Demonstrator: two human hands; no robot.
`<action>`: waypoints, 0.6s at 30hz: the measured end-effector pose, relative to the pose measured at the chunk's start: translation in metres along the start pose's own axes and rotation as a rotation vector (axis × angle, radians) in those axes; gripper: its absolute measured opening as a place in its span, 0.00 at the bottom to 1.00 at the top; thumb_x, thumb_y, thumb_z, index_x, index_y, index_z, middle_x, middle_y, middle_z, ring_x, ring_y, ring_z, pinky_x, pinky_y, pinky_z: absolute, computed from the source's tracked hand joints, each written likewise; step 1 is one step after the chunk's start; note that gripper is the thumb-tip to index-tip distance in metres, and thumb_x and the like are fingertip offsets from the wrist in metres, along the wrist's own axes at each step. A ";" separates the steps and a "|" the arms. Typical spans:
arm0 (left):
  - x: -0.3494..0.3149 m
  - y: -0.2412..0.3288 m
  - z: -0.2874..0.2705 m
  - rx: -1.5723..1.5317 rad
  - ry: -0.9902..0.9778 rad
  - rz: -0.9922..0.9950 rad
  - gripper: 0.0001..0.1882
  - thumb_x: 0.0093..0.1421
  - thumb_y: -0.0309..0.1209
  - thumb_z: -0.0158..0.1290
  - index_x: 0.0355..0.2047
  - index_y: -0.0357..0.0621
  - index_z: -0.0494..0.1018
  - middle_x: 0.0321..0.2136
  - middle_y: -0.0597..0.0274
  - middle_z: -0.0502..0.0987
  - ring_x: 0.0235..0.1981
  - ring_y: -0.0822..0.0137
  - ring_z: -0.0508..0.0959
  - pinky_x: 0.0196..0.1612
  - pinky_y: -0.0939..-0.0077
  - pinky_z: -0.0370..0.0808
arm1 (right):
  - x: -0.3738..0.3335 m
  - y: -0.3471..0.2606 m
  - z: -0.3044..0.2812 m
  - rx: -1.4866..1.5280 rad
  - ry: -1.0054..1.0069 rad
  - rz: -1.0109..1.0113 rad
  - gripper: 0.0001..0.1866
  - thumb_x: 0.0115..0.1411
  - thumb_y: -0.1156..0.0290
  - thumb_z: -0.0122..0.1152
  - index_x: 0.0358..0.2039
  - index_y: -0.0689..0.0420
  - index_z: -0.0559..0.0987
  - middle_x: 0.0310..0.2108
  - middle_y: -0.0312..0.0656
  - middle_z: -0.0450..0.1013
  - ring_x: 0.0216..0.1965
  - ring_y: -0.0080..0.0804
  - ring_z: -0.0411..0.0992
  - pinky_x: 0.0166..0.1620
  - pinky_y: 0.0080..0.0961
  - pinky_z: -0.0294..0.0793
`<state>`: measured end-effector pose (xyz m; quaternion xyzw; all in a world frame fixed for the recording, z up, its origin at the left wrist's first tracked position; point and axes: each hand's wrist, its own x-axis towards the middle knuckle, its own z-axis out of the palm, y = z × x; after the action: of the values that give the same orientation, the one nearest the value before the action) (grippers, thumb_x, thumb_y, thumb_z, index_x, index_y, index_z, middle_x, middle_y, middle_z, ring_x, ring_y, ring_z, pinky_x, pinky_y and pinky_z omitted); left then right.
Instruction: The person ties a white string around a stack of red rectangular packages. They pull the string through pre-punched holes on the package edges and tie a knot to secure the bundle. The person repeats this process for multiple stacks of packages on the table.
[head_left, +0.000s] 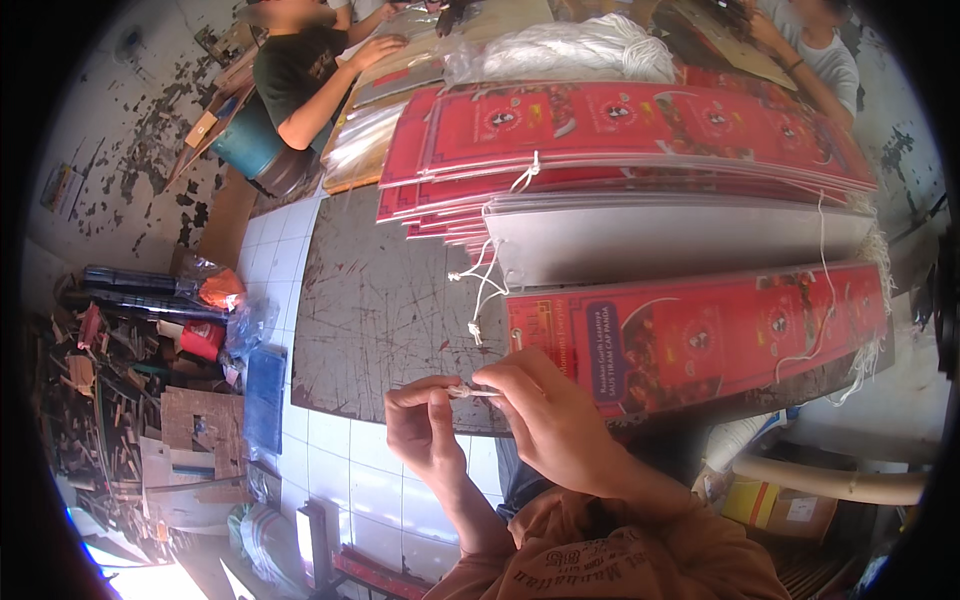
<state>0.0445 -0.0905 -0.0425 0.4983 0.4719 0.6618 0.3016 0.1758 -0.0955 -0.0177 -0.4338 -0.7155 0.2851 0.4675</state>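
Just off the near edge of the scratched table, my left hand (425, 430) and my right hand (545, 415) meet with fingertips closed. Between them they pinch a short, knotted end of white cord (464, 391). Close by my right hand lies a red printed laminated sheet (720, 330) with a cord through its corner hole. Behind it, a pale sheet stack (680, 235) stands tilted, plain side showing. Knotted cord ends (484, 300) hang from its left corner onto the table. Farther back is a larger pile of red printed sheets (620, 120), also strung with cord.
The dark table (375, 300) reaches left of the stacks. A bundle of white cord (590, 50) lies at the back. Two other people sit at the far side. On the left are a blue barrel (255, 145) and a heap of wood scraps (100, 390).
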 end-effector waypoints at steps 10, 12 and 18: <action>0.003 -0.026 -0.021 -0.066 0.030 -0.114 0.08 0.61 0.31 0.48 0.30 0.39 0.65 0.26 0.56 0.74 0.29 0.72 0.72 0.37 0.78 0.68 | -0.037 -0.022 -0.050 -0.437 -0.120 -0.002 0.34 0.43 0.60 0.66 0.51 0.53 0.67 0.54 0.47 0.61 0.54 0.43 0.63 0.54 0.51 0.55; 0.001 -0.027 -0.020 -0.088 0.021 -0.147 0.09 0.61 0.32 0.48 0.32 0.39 0.64 0.27 0.55 0.74 0.30 0.71 0.72 0.38 0.78 0.67 | -0.049 -0.019 -0.069 -0.569 -0.074 0.157 0.36 0.42 0.57 0.66 0.53 0.51 0.67 0.55 0.46 0.60 0.56 0.42 0.61 0.57 0.55 0.50; -0.015 -0.014 0.000 -0.057 0.063 -0.027 0.24 0.57 0.41 0.52 0.46 0.41 0.57 0.38 0.52 0.69 0.41 0.66 0.68 0.46 0.71 0.65 | -0.065 -0.001 -0.100 -0.810 -0.037 0.250 0.34 0.44 0.56 0.64 0.53 0.50 0.67 0.56 0.41 0.61 0.57 0.38 0.60 0.60 0.55 0.46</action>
<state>0.0484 -0.0983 -0.0611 0.4618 0.4688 0.6863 0.3098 0.2788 -0.1534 -0.0044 -0.6609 -0.7197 0.0431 0.2080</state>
